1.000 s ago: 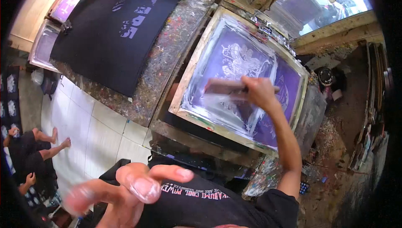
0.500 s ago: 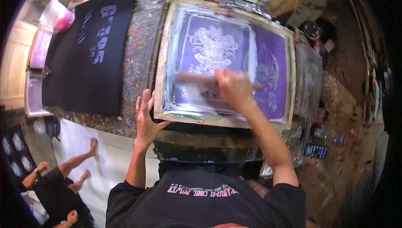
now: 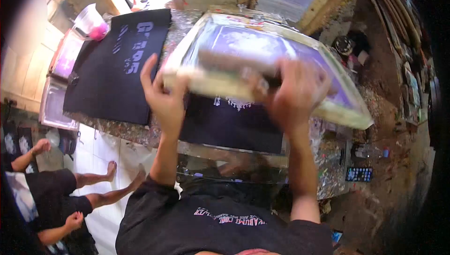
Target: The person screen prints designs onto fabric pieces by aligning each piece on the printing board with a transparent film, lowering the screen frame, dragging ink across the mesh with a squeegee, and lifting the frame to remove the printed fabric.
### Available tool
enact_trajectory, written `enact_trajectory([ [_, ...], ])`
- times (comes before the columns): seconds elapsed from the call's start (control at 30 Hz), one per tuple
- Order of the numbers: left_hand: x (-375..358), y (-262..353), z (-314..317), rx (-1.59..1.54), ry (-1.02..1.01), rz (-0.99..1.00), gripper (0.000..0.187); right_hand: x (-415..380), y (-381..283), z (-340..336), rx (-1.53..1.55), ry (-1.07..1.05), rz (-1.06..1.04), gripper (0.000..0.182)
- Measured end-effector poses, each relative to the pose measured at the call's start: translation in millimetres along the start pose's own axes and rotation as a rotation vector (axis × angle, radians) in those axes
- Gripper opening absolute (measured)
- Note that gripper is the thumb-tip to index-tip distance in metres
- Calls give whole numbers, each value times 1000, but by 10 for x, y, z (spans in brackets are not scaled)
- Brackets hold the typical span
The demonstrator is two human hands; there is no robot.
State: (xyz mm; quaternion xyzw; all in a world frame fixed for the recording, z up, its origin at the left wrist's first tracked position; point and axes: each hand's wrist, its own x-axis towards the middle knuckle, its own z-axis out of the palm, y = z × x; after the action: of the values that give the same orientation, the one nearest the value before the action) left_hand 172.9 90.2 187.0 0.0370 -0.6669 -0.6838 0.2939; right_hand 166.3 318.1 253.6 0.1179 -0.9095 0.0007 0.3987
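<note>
A wooden-framed purple screen (image 3: 347, 107) is tilted, its near edge raised above a black cloth (image 3: 234, 131) that bears a white print (image 3: 239, 103). My left hand (image 3: 166, 93) grips the near left corner of the frame. Blurred by motion, my right hand (image 3: 300, 86) is closed around a brown squeegee (image 3: 229, 63) over the screen's near side. Whether its fingers also touch the frame is hard to make out.
Another black cloth (image 3: 105, 74) with grey lettering lies at left, near a clear cup (image 3: 89, 19) with something pink. A phone (image 3: 359, 174) lies at right. A seated person (image 3: 56, 187) is at lower left; wooden frames (image 3: 398, 25) lean at far right.
The screen's near edge has risen, uncovering the printed black cloth beneath. My left hand has moved up with the corner. My right hand has moved right with the squeegee.
</note>
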Motion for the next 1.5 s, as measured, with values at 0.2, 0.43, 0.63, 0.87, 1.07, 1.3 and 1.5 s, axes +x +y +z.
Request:
enact_trajectory([
  [0.2, 1116, -2008, 645, 1101, -292, 194, 75, 1589, 360, -126, -25, -74, 66, 78],
  [0.43, 454, -1778, 207, 955, -307, 305, 15, 2307, 599, -88, 79, -273, 120, 89],
  [0.63, 580, -374, -1732, 1067, 250, 245, 19, 2516, 715, 53, 72, -247, 123, 90],
  [0.87, 1463, -203, -2979, 1578, 351, 415, 36, 2595, 752, 82, 95, -282, 123, 93],
  [1.07, 1467, -1396, -920, 1539, -205, 549, 31, 2538, 701, 21, 89, -267, 121, 91],
  [1.3, 1868, -1977, -602, 1467, -293, -81, 25, 2500, 661, -30, 58, -198, 112, 89],
  [1.5, 2122, -2080, -1096, 1087, 22, -308, 30, 2517, 660, -57, 69, -276, 140, 88],
])
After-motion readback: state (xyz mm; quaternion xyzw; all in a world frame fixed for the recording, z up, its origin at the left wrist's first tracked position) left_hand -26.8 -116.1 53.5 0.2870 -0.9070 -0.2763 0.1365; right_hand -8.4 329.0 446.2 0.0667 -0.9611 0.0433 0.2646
